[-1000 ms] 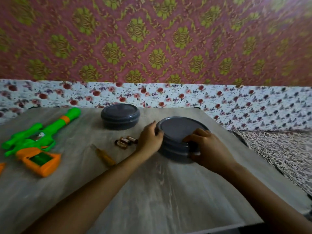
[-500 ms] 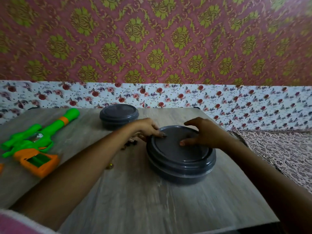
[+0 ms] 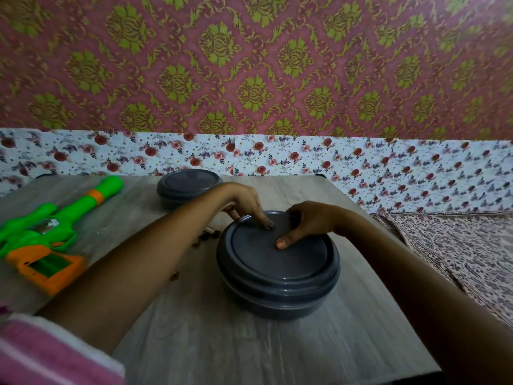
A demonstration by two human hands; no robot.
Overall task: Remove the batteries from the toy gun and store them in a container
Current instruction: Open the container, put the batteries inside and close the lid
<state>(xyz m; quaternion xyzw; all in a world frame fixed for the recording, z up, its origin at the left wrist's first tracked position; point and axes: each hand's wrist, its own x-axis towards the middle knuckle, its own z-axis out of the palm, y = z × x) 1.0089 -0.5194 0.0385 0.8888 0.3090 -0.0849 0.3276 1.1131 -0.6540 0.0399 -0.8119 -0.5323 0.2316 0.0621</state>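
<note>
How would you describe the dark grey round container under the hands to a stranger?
On the pale wood-grain table stand two dark grey round lidded containers. Take the nearer container: left hand and right hand grip its lid, unlike the farther container.

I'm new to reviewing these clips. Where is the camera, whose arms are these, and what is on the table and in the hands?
There is no machine here. A person works bare-handed, and the single camera sits on their head, looking down. On the wooden table lie a green and orange toy gun, a few small batteries, a far container and a near container, both dark, round and lidded. The right hand grips the near container's lid, thumb on top and fingers over its far rim. The left hand touches the same rim with its fingertips; whether it grips is unclear. The batteries are not yet stored.
</note>
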